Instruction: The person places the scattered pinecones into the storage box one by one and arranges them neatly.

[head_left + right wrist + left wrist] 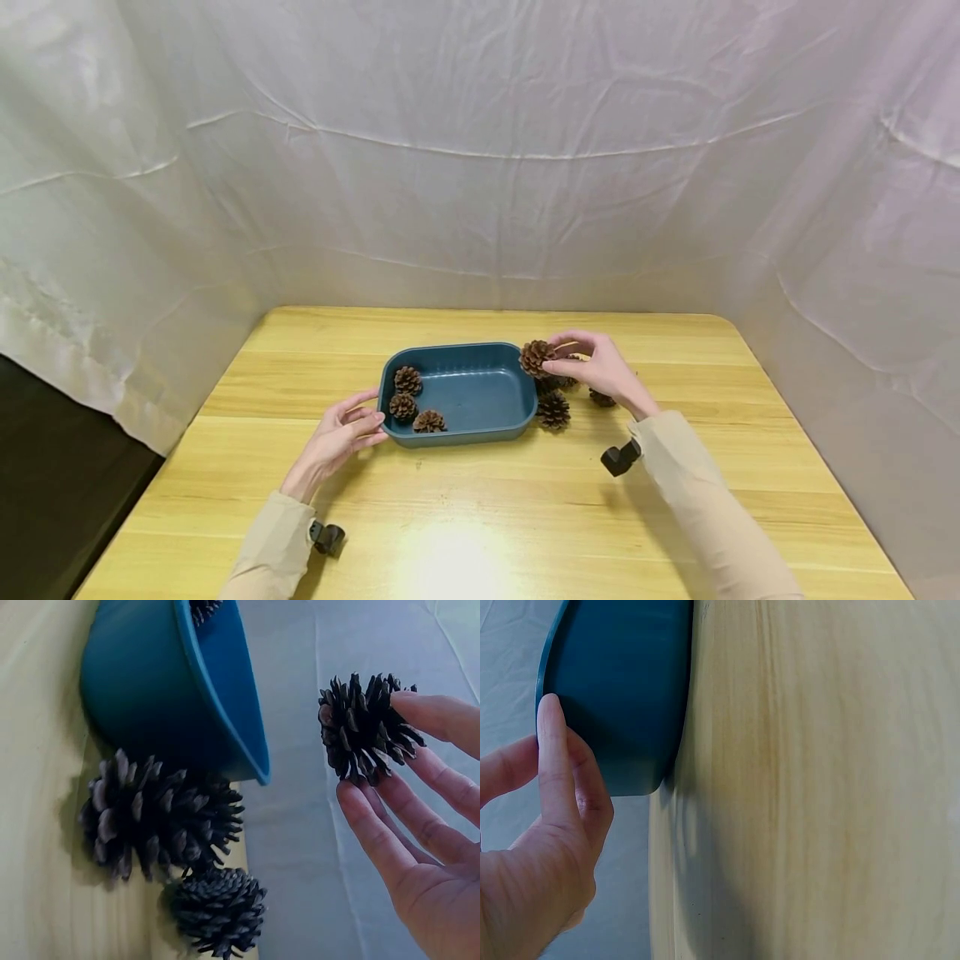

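A blue rectangular plastic basin [480,400] sits on the table with three brown pine cones at its left end, one of them the cone [430,422] by the near wall. My left hand [341,437] holds the basin's left end, its thumb [553,727] at the rim and other fingers against the outer wall. Above the basin's right rim, my right hand [600,367] pinches a pine cone [364,727] between thumb and fingers. Under that hand, more pine cones lie right beside the basin, including a large cone [150,817] and a smaller cone [221,909].
The light wooden table [480,517] reaches to pale hanging cloth [480,208] at the back and sides. Another pine cone [602,398] lies farther right, partly behind the right wrist. Each sleeve cuff carries a small black camera mount [621,458].
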Demonstrator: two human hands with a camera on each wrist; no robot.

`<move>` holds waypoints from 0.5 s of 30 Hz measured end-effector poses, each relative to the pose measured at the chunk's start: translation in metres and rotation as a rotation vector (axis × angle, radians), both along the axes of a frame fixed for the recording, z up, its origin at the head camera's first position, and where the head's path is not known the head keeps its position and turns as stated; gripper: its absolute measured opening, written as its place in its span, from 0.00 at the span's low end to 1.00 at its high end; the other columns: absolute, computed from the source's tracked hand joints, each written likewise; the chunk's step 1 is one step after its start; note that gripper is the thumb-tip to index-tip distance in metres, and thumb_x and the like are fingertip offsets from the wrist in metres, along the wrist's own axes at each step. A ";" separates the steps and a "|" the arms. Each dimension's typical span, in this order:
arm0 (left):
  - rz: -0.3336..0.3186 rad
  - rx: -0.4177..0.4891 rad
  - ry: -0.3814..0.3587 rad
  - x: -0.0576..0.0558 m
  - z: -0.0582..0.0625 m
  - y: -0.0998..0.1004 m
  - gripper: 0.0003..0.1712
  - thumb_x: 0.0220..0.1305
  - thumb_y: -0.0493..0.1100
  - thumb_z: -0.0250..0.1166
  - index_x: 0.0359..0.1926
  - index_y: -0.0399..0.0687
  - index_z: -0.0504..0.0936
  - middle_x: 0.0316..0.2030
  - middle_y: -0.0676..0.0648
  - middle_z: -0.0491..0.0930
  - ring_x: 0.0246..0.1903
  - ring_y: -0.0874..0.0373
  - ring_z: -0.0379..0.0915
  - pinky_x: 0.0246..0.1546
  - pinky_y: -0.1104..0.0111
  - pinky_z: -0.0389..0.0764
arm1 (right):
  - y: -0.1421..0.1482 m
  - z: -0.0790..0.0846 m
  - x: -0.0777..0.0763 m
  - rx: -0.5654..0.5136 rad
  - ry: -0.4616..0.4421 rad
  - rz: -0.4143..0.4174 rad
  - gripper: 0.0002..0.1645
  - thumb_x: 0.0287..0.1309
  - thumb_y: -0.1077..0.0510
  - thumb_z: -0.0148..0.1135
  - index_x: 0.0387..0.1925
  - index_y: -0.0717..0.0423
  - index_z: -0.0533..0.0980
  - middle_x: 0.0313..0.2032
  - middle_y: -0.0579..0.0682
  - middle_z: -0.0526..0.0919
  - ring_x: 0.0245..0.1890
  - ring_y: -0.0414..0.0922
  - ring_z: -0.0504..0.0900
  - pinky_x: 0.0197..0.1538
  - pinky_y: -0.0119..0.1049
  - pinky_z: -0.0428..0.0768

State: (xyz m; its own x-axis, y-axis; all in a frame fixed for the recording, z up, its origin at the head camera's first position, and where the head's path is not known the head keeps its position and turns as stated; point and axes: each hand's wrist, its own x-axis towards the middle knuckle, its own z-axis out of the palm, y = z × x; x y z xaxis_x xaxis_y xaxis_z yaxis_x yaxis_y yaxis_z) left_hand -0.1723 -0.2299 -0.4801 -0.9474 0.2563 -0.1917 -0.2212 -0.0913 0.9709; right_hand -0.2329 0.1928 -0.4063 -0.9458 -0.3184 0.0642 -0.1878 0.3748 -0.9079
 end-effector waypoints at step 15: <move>-0.008 -0.006 -0.001 -0.001 0.000 -0.001 0.37 0.73 0.30 0.55 0.77 0.30 0.49 0.41 0.51 0.76 0.37 0.64 0.82 0.46 0.73 0.89 | -0.016 0.011 -0.012 -0.032 -0.023 0.036 0.25 0.56 0.55 0.75 0.54 0.57 0.80 0.55 0.59 0.84 0.53 0.51 0.84 0.51 0.34 0.88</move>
State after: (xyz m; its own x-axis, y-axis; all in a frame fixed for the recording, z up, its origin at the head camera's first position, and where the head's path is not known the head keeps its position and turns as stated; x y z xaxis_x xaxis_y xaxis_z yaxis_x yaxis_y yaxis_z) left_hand -0.1733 -0.2305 -0.4805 -0.9449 0.2631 -0.1947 -0.2233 -0.0832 0.9712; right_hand -0.2448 0.1769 -0.3949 -0.9350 -0.3505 0.0531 -0.1795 0.3388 -0.9236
